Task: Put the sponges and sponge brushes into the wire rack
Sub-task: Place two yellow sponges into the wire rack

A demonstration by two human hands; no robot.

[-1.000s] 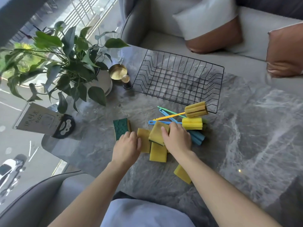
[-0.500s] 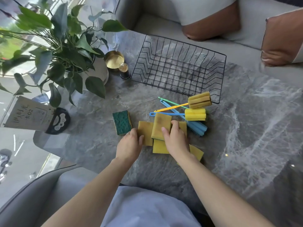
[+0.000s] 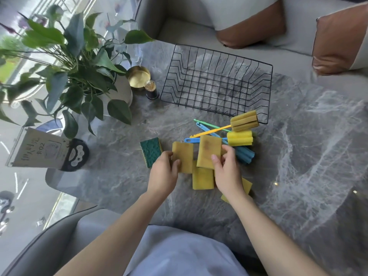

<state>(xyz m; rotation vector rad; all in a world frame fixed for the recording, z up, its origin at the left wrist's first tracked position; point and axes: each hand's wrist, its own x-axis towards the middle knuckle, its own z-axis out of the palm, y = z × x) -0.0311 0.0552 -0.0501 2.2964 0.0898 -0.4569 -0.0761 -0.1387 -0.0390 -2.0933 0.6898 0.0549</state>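
Note:
An empty black wire rack point(image 3: 217, 84) stands at the back of the marble table. In front of it lie three sponge brushes point(image 3: 240, 137) with yellow and blue heads and thin coloured handles. My right hand point(image 3: 227, 172) grips a stained yellow sponge point(image 3: 209, 150), lifted at an angle. My left hand point(image 3: 164, 173) holds another yellow sponge point(image 3: 183, 156) by its near edge. A green-topped sponge point(image 3: 150, 151) lies to the left. Two more yellow sponges point(image 3: 202, 179) lie under and beside my right hand, one partly hidden by my wrist.
A potted plant point(image 3: 79, 72) fills the left back of the table, with a gold bowl point(image 3: 138, 75) and a small dark holder point(image 3: 151, 90) beside the rack. A card stand point(image 3: 42, 151) sits at the left edge. A sofa with cushions point(image 3: 338, 40) lies beyond.
Both hands have closed on sponges and raised them off the pile. The camera has tilted, so the rack and table sit lower in view.

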